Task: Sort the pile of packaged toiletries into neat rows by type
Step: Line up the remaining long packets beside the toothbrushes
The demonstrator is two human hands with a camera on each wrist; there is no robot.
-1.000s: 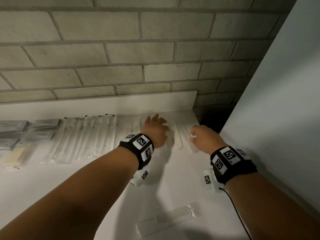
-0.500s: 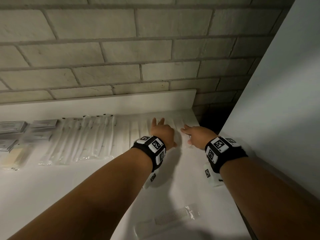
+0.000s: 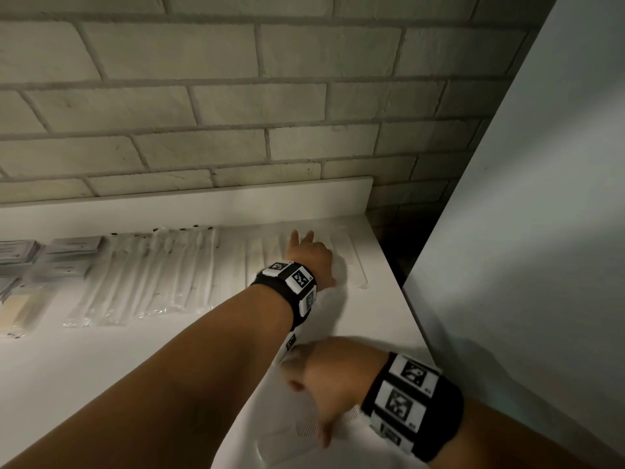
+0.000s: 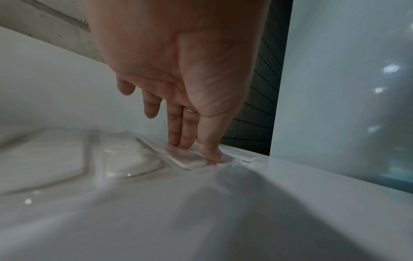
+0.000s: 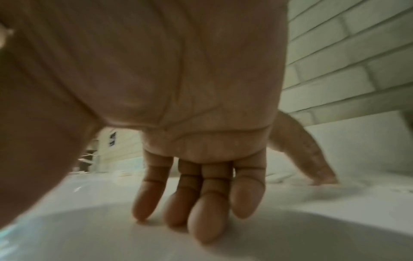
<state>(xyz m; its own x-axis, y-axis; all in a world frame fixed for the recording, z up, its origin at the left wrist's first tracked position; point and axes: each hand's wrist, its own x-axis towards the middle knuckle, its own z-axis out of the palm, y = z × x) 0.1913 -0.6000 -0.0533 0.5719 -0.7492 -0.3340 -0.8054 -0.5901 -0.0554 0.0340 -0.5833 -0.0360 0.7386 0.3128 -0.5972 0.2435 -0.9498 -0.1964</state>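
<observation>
My left hand [image 3: 306,252] reaches to the back right of the white counter [image 3: 135,350]. In the left wrist view its straight fingers [image 4: 181,137] and thumb press flat on a clear flat packet [image 4: 190,159] in the row of white comb packets [image 3: 348,262]. My right hand [image 3: 324,384] hangs near the front, fingers straight and pointing down [image 5: 201,203], with its fingertips on or just above a loose packaged comb [image 3: 306,428]. It grips nothing. The hand hides much of that comb.
Long clear toothbrush packets [image 3: 152,279] lie in a row left of the combs. Flat grey sachets [image 3: 67,255] and a beige packet [image 3: 17,306] lie at the far left. A brick wall stands behind, with a white panel [image 3: 524,231] and a dark gap [image 3: 392,238] at the right.
My right hand has drawn back from the back row to the front of the counter, over the loose comb packet. My left hand has stayed pressing on the comb row.
</observation>
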